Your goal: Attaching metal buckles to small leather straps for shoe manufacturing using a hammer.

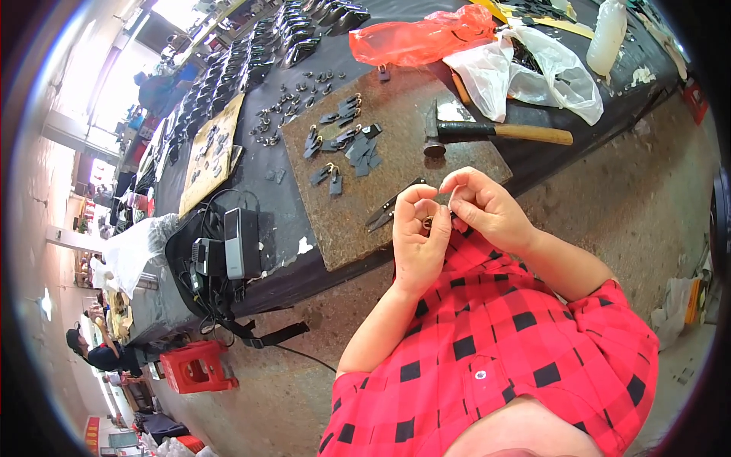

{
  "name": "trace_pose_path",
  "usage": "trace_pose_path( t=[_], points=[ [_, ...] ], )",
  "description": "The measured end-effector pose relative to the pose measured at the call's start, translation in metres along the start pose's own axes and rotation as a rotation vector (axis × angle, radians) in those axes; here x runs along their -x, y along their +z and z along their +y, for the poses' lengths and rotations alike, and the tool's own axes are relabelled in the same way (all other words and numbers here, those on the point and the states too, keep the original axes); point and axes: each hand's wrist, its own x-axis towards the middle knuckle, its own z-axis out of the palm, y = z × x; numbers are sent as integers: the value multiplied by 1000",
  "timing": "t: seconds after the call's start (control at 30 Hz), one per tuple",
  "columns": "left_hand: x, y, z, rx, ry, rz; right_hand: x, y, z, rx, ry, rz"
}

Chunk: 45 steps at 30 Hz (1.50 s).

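Note:
Both my hands are raised in front of my red checked shirt, close to the near edge of a brown speckled slab [335, 236]. My left hand [419, 247] is curled, fingers closed round a small metal clasp [428, 223]. Opposite it, my right hand [491, 213] pinches thumb against fingers; a tiny dark bit shows there, too small to name. Beside my left hand lies a dark-handled cutting tool [392, 206]. Black tabs [362, 151], several with metal clasps, are spread over the slab. Farther right rests a hammer [525, 132] with a wooden handle.
Loose metal clasps [293, 103] lie beyond the slab. A red plastic bag [422, 36] and a white plastic bag [552, 80] are at the back. On the left sit a black bag with cables [196, 263] and a grey device [241, 244]. A red stool [196, 367] stands below.

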Motion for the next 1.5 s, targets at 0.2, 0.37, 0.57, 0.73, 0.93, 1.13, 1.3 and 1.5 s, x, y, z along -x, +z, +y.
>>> trace_pose_path(
  t=[0.2,0.37,0.57,0.73,0.93,1.13,1.3,1.5],
  points=[
    [-6,4,-3,236,-112,-47,-3,-20,0,-146,147,-60],
    [-17,10,-11,66,-140,-87,-6,-40,-10,61,188,-150],
    [-42,25,-22,-107,-94,-174,-15,-81,-28,144,211,-181],
    [-66,32,-32,-701,200,-222,-23,-101,-38,569,202,-96],
    [-70,35,-37,-953,365,-173,-36,-112,-37,1060,112,-47],
    [-70,37,-36,-1017,350,-91,-73,-107,-32,1328,-338,-35],
    [-72,35,-36,-1052,407,-160,-107,-100,-8,1532,-329,-244],
    [-67,29,-39,-993,368,-149,-94,-94,-34,1362,-304,-25]
  ],
)
